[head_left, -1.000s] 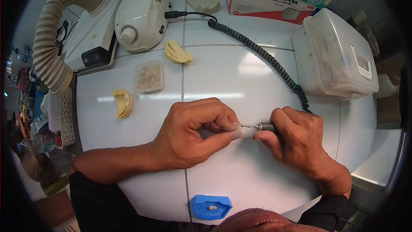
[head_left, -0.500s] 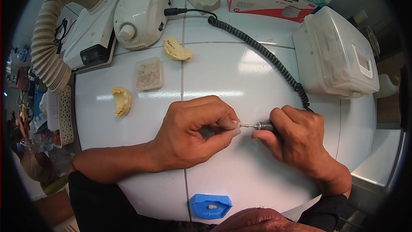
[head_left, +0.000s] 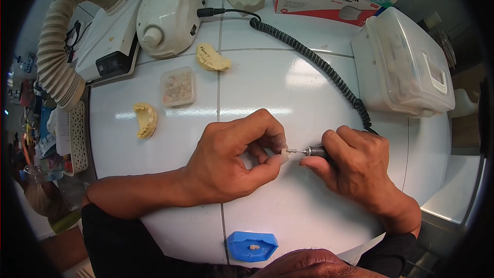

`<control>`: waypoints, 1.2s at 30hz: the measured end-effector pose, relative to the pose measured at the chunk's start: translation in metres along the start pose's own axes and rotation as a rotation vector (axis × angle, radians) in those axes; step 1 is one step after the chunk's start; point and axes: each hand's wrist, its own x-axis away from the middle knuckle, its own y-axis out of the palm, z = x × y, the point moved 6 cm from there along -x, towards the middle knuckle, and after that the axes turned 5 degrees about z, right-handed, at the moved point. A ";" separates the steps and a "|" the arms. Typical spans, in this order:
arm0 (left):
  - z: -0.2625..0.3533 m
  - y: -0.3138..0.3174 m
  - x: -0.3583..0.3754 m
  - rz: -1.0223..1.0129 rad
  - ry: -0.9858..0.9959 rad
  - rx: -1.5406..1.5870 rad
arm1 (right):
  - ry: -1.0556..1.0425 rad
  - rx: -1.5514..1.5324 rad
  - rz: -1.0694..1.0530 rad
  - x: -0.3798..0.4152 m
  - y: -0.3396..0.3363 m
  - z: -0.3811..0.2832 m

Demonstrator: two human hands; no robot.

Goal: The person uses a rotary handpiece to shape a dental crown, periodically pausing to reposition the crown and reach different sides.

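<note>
Poising above the tabletop (head_left: 298, 206), the right hand (head_left: 357, 163) and left hand (head_left: 224, 158) could slip: a loosened grip on the handpiece (head_left: 318, 152) might let its metal bit (head_left: 297, 151) skid off the small pale piece (head_left: 284, 152). The right hand curls round the handpiece, fingers wrapped; the left arches, fingers pinching the piece at the bit's tip.
</note>
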 end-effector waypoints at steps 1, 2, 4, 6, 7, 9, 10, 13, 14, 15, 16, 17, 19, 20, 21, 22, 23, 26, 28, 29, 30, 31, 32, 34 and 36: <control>0.000 0.000 0.000 0.004 0.012 0.007 | 0.003 0.004 0.000 0.000 0.000 0.000; -0.001 0.001 0.000 0.003 0.013 0.009 | -0.011 0.006 -0.002 0.000 0.000 -0.001; -0.002 0.001 0.000 -0.001 0.016 0.013 | -0.040 0.012 -0.005 -0.001 -0.001 -0.001; -0.001 0.001 0.000 -0.001 0.023 0.009 | -0.024 0.019 0.003 0.000 0.000 -0.001; 0.000 0.001 0.000 -0.002 0.027 0.007 | -0.015 0.023 0.007 0.000 0.000 0.000; 0.000 0.001 -0.001 -0.007 0.043 -0.005 | -0.030 0.015 0.005 -0.001 0.000 -0.001; 0.001 0.001 -0.001 -0.009 0.052 -0.010 | -0.038 0.012 0.003 -0.001 0.000 -0.001; 0.001 0.000 -0.001 -0.006 0.038 -0.014 | -0.034 0.022 0.003 0.000 0.000 -0.001; 0.001 0.000 -0.001 -0.006 0.036 -0.011 | -0.039 0.018 0.005 -0.001 0.000 -0.001; 0.001 0.000 -0.001 -0.006 0.035 -0.008 | -0.045 0.013 0.008 -0.001 0.000 -0.002; 0.002 0.000 -0.001 -0.006 0.035 -0.005 | -0.052 0.009 0.012 -0.001 -0.001 -0.003; 0.001 0.000 -0.001 -0.008 0.017 -0.005 | -0.040 0.013 0.015 -0.001 -0.001 -0.002; 0.002 0.000 -0.001 -0.015 -0.019 -0.005 | -0.013 0.019 0.023 -0.001 -0.001 -0.001; 0.002 -0.001 -0.001 0.003 -0.021 0.010 | 0.002 0.012 0.032 -0.001 -0.001 0.000; 0.002 0.000 -0.001 0.022 -0.023 0.027 | 0.016 0.006 0.041 0.000 0.000 0.002; 0.001 0.000 -0.001 0.041 -0.026 0.044 | 0.030 -0.001 0.049 0.000 -0.001 0.004; 0.001 -0.001 -0.001 0.033 -0.017 0.029 | 0.028 -0.001 0.048 0.000 -0.001 0.004; 0.000 -0.004 -0.001 0.013 0.001 -0.004 | 0.019 -0.009 0.050 0.000 -0.002 0.004; -0.001 -0.004 0.000 0.001 -0.001 -0.005 | 0.009 -0.026 0.049 0.000 -0.001 0.004; -0.001 -0.005 -0.001 0.009 0.009 0.006 | 0.008 -0.025 0.051 0.000 -0.001 0.004; -0.001 -0.004 -0.001 0.017 0.016 0.019 | 0.007 -0.025 0.051 0.000 -0.001 0.004; 0.000 -0.004 -0.001 0.026 0.023 0.033 | 0.006 -0.024 0.051 0.000 -0.002 0.004; -0.001 -0.003 -0.001 0.020 0.000 0.047 | 0.008 -0.023 0.041 0.001 -0.002 0.004; -0.002 -0.003 0.000 0.010 -0.042 0.072 | 0.012 -0.019 0.029 0.000 -0.003 0.003; -0.005 -0.002 0.000 0.012 -0.085 0.110 | 0.012 -0.023 0.035 0.000 -0.003 0.004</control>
